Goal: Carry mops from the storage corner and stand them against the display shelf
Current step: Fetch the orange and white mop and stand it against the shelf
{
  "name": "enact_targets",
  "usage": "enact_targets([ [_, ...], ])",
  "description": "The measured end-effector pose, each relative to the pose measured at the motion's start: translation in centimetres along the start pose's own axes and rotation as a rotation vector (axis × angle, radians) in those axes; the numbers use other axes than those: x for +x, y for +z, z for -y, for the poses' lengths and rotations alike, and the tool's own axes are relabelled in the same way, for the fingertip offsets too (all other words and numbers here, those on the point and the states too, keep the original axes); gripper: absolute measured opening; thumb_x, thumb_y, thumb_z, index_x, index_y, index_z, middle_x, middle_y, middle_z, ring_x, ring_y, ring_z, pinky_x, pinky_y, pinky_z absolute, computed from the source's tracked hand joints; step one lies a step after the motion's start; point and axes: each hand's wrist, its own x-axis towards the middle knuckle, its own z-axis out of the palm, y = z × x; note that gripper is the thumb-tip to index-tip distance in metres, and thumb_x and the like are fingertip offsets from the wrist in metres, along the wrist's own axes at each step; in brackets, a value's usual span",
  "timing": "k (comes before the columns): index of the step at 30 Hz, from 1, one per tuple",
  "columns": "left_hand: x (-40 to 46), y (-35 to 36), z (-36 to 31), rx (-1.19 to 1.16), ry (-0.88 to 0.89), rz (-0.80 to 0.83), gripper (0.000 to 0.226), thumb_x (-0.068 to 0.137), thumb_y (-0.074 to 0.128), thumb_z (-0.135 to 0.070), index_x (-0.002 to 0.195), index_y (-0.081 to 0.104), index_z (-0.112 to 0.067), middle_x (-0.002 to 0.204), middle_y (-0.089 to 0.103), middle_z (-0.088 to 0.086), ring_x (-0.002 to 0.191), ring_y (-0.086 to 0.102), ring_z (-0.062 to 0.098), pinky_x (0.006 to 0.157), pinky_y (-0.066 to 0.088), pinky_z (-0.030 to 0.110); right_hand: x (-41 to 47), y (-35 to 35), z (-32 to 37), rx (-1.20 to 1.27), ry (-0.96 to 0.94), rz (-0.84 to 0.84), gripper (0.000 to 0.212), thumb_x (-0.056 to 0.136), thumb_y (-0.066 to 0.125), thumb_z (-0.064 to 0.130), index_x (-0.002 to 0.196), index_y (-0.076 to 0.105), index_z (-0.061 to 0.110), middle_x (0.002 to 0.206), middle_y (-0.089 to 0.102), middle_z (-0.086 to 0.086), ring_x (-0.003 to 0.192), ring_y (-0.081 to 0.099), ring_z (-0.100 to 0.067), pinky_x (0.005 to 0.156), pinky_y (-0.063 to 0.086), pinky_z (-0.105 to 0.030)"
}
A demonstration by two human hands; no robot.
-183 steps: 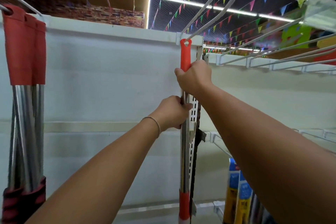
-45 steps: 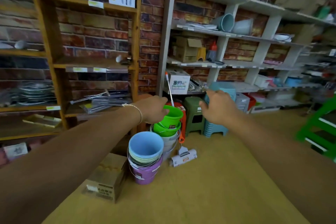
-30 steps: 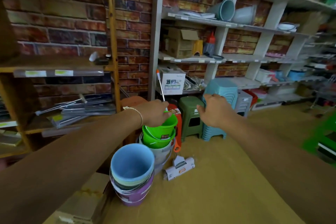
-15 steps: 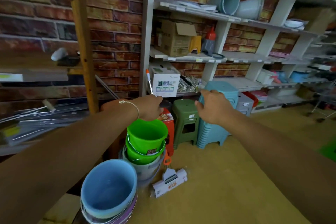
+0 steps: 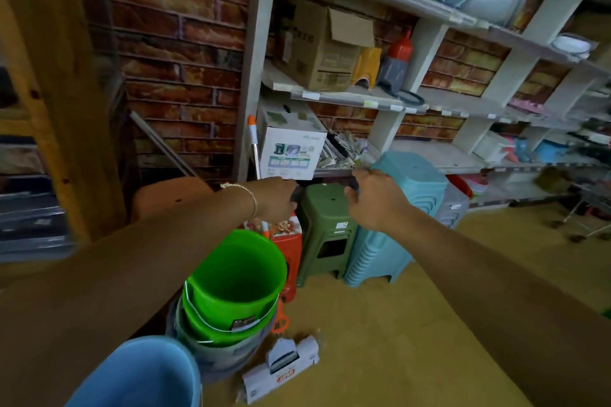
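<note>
Fingers of our left hand [image 5: 276,196] curl at the mop [image 5: 254,149] pole, grip hidden, cannot tell; right hand [image 5: 373,198] loosely curled, empty. Mop stands by the shelf post. Risk: lifting it knocks the 2 green buckets [image 5: 236,277]. We count 1 mop, 3 stools [image 5: 325,228]

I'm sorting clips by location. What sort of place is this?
Probably a household-goods shop's storage corner. White shelves with small edge tags hold boxes and basins, nested plastic stools and stacked buckets sit on the floor, and a mop handle leans by the brick wall.
</note>
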Motion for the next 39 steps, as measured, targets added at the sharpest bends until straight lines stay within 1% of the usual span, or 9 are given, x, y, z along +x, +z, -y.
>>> enact_targets([
  [3, 4.9, -1.0, 2.0, -0.004, -0.016, 0.010, 0.049, 0.101, 0.043, -0.036, 0.139, 0.037, -0.005, 0.141, 0.046, 0.020, 0.124, 0.049, 0.036, 0.102, 0.043, 0.043, 5.5, 1.1, -0.3, 0.009, -0.011, 0.010, 0.036, 0.098, 0.048, 0.035, 0.122, 0.056, 0.010, 0.115, 0.061, -0.017, 0.111, 0.056, -0.038, 0.087, 0.052, -0.039],
  [11, 13.2, 0.0, 5.3, -0.044, -0.075, 0.026, 0.043, 0.099, 0.045, -0.034, 0.132, 0.045, -0.006, 0.136, 0.052, 0.019, 0.120, 0.052, 0.035, 0.098, 0.045, 0.038, 14.7, 4.6, -1.8, 0.043, -0.043, 0.073, 0.037, 0.097, 0.049, 0.033, 0.122, 0.055, 0.007, 0.122, 0.059, -0.021, 0.115, 0.055, -0.041, 0.093, 0.051, -0.042],
  [15, 16.4, 0.9, 5.1, -0.061, -0.125, 0.041, 0.039, 0.099, 0.048, -0.032, 0.129, 0.049, -0.006, 0.134, 0.055, 0.018, 0.118, 0.054, 0.033, 0.094, 0.044, 0.033, 17.9, 6.6, -3.4, 0.076, -0.111, 0.090, 0.049, 0.087, 0.039, 0.041, 0.120, 0.058, 0.010, 0.117, 0.064, -0.018, 0.113, 0.058, -0.038, 0.095, 0.052, -0.043],
  [20, 20.2, 2.4, 4.2, -0.086, -0.199, 0.035, 0.046, 0.100, 0.047, -0.028, 0.143, 0.040, -0.011, 0.142, 0.049, 0.016, 0.125, 0.050, 0.032, 0.096, 0.040, 0.029, 22.2, 9.3, -6.7, 0.101, -0.190, 0.148, 0.041, 0.097, 0.047, 0.031, 0.132, 0.054, 0.011, 0.125, 0.060, -0.020, 0.118, 0.055, -0.039, 0.096, 0.051, -0.043],
  [25, 23.6, 4.0, 3.1, -0.108, -0.359, 0.033, 0.042, 0.098, 0.046, -0.034, 0.135, 0.047, -0.014, 0.130, 0.059, 0.011, 0.111, 0.058, 0.031, 0.085, 0.046, 0.030, 26.9, 11.2, -10.1, 0.104, -0.324, 0.183, 0.035, 0.100, 0.047, 0.030, 0.127, 0.054, 0.008, 0.122, 0.058, -0.018, 0.112, 0.056, -0.037, 0.088, 0.050, -0.039],
  [31, 25.5, 5.6, 1.4, -0.115, -0.485, 0.013, 0.046, 0.097, 0.047, -0.037, 0.137, 0.046, -0.014, 0.138, 0.053, 0.015, 0.122, 0.053, 0.034, 0.100, 0.045, 0.037, 31.1, 13.3, -11.9, 0.133, -0.479, 0.277, 0.025, 0.100, 0.047, 0.028, 0.116, 0.054, 0.010, 0.111, 0.056, -0.015, 0.100, 0.054, -0.035, 0.072, 0.041, -0.035],
  [34, 26.0, 6.4, 1.4, -0.127, -0.550, 0.042, 0.037, 0.099, 0.046, -0.029, 0.127, 0.050, -0.006, 0.134, 0.054, 0.019, 0.119, 0.053, 0.034, 0.097, 0.045, 0.035, 32.5, 14.6, -11.8, 0.149, -0.526, 0.317, 0.022, 0.102, 0.046, 0.029, 0.110, 0.052, 0.009, 0.098, 0.051, -0.012, 0.086, 0.049, -0.031, 0.066, 0.034, -0.034],
  [37, 26.8, 6.5, 2.2, -0.150, -0.572, 0.035, 0.039, 0.103, 0.041, -0.022, 0.134, 0.044, 0.003, 0.139, 0.050, 0.022, 0.125, 0.050, 0.034, 0.095, 0.040, 0.032, 33.8, 15.9, -11.0, 0.180, -0.567, 0.351, 0.037, 0.102, 0.047, 0.029, 0.132, 0.052, 0.008, 0.117, 0.056, -0.016, 0.100, 0.055, -0.034, 0.074, 0.040, -0.037],
  [39, 27.3, 6.4, 3.1, -0.167, -0.599, 0.038, 0.040, 0.104, 0.041, -0.022, 0.136, 0.045, 0.001, 0.140, 0.050, 0.020, 0.127, 0.050, 0.032, 0.092, 0.038, 0.027, 34.8, 16.8, -10.1, 0.207, -0.579, 0.353, 0.037, 0.101, 0.048, 0.028, 0.134, 0.052, 0.011, 0.129, 0.056, -0.016, 0.112, 0.055, -0.034, 0.079, 0.041, -0.035],
])
